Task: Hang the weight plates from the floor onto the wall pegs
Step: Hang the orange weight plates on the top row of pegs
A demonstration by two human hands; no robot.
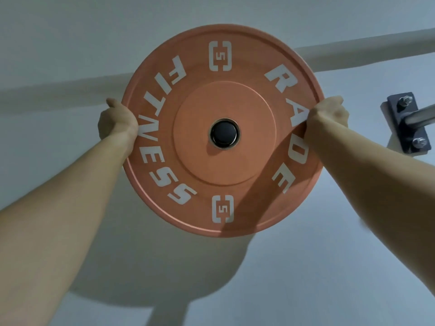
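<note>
**Plate on peg, both hands at the rim**

Plate count: one. Orange weight plate, round, matte rubbery face, raised rim and a raised inner disc. White block lettering runs around the face, with two white bracket logos, one at top and one at bottom. It sits flat-on against the pale wall, high up.

Centre hole: one, ringed by a shiny metal collar. A dark round peg end fills it.

Hands: two, bare forearms reaching up. Left hand is curled closed around the plate's left edge, thumb pointing up. Right hand is curled closed around the right edge, fingers wrapped behind and out of sight.

Second peg: one, a smooth steel bar, bare, just right of the plate. It juts from a dark rectangular bracket fixed by two hex bolts.

Wall smooth, plain, with one broad horizontal band behind the plate.
</note>
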